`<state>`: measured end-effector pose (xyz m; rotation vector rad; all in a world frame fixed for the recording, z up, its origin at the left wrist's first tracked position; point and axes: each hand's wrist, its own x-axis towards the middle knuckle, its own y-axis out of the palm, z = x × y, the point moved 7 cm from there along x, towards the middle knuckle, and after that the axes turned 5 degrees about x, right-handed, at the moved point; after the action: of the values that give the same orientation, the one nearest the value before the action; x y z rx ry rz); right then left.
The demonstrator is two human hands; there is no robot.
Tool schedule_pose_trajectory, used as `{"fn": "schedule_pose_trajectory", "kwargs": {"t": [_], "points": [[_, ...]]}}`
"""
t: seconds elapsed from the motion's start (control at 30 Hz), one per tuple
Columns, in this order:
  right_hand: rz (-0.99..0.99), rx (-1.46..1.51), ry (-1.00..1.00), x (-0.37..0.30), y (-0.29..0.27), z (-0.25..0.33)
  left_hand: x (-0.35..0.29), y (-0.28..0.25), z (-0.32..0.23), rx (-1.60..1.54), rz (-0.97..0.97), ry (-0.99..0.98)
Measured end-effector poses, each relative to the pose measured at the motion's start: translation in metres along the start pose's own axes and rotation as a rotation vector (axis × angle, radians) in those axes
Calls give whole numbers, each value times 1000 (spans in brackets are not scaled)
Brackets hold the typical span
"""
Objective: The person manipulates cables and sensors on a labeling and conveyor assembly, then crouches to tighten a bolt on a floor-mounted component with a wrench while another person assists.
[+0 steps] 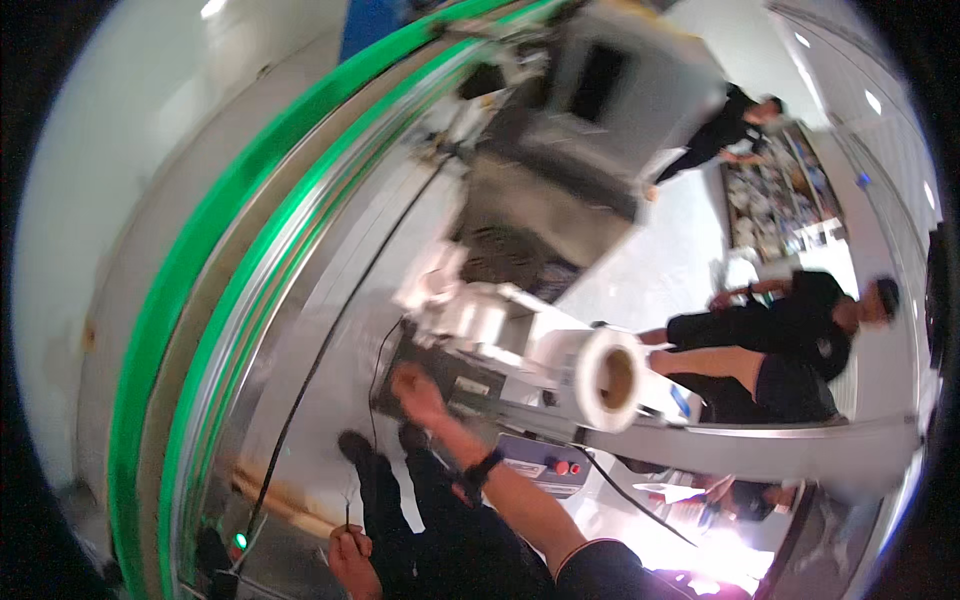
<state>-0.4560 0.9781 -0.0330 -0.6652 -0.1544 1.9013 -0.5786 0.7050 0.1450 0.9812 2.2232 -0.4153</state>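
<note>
Slender forked piece (347, 512), dark and wire-like, is located near the lower edge of the view, clamped between the fingertips of the left hand (352, 562). For sound handling, a light pinch at its lower end is advised, with the fine tips guarded against bending. Its long axis is set nearly upright in the view, forked end up. The right hand (418, 395) is placed at the dark box (458, 369); its grip and contact cannot be told.

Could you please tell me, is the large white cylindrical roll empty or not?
Not empty: the large white cylindrical roll shows a thick white layer around its brown hollow core.
</note>
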Motion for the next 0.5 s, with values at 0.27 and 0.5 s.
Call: {"fn": "schedule_pose_trajectory", "kwargs": {"t": [0.27,0.5], "points": [[574,732,75,-255,-11,145,-31,54,-68,-95,310,381],[114,214,-188,-326,-120,171,-109,119,-90,51,638,569]]}}
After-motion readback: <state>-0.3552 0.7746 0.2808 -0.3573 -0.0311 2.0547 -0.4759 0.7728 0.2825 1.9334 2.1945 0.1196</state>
